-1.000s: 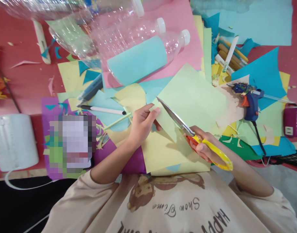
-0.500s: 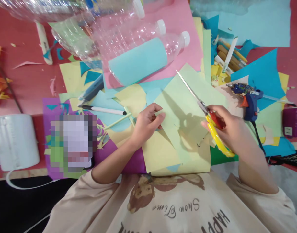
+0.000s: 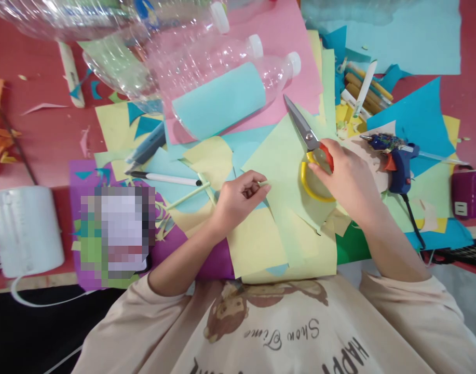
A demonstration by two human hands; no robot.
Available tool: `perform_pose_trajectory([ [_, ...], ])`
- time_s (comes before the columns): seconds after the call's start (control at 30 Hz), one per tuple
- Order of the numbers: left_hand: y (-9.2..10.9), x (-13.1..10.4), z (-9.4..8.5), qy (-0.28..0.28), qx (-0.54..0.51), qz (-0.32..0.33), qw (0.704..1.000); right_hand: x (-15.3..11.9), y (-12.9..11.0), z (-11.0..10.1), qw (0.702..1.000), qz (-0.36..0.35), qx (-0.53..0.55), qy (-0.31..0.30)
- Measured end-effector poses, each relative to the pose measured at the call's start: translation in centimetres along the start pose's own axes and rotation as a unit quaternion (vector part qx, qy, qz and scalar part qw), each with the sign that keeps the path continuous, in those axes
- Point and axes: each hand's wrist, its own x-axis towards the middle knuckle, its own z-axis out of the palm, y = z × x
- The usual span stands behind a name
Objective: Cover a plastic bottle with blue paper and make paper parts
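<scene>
My right hand [image 3: 349, 179] is closed around the handles of a pair of scissors [image 3: 308, 136], one loop red and one yellow. Their grey blades lie together and point up and away, over a sheet of light green paper [image 3: 279, 150]. At the left of that sheet, my left hand [image 3: 241, 197] has its fingers curled and thumb pressed in, with a pale green edge of paper showing at the fingertips. Beneath lies a pale yellow sheet [image 3: 253, 244]. Beyond the hands, a clear plastic bottle [image 3: 276, 78] rests on its side, wrapped in light blue paper [image 3: 222, 98].
A blue glue gun [image 3: 401, 169] lies right of my right hand, its cord running toward me. Several more clear bottles [image 3: 206, 62] crowd the back left. Markers [image 3: 364, 88], a white pen [image 3: 170, 178], a blurred phone [image 3: 123, 228] and a white box-like device [image 3: 25, 231] lie around.
The scissors have turned from edge-on to flat, their yellow loop now facing up. My right hand has shifted slightly left and away from me. My left hand stays nearly in place.
</scene>
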Motion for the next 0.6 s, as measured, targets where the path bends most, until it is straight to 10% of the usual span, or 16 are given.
perform_pose_trajectory([
  [0.27,0.1,0.5,-0.1,0.021,-0.044,0.003,0.999,-0.6,-0.7,-1.8,0.993,-0.025,0.112,-0.038],
  [0.43,0.9,1.1,-0.4,0.021,-0.132,-0.071,0.989,-1.1,-2.4,-1.4,0.907,-0.073,0.294,-0.293],
  [0.6,1.8,2.4,-0.9,0.037,-0.254,-0.079,0.963,-0.4,-3.4,0.3,0.832,-0.059,0.418,-0.361],
])
